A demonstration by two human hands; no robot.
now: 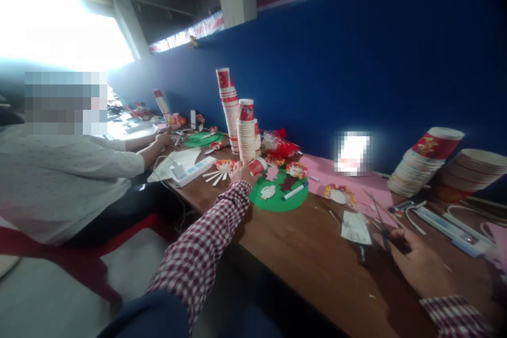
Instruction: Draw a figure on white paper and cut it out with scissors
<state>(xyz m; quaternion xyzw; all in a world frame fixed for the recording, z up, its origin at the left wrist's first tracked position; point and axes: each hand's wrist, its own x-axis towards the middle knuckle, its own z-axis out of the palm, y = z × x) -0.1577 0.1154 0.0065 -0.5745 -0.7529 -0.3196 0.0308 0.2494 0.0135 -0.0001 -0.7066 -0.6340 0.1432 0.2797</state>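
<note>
Red paper cup [258,166], tilted at the edge of the green disc [284,205], left fingers [242,170] grasping it; a light grip should avoid crushing! Right fingers [407,237] hold scissors [384,235], best pointed away.

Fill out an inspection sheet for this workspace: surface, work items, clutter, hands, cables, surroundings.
Surface: brown table, crowded toward the partition side.
Work items: a tilted paper cup by the green disc, which carries paper cut-outs and a marker; scissors at the right.
Clutter: cup stacks, loose paper strips, pink sheet.
Hands: left hand at the cup, grip partly hidden; right hand holds the scissors.
Cables: a white cable hangs near the power strip.
Surroundings: blue partition behind; a seated co-worker at the left.
</note>
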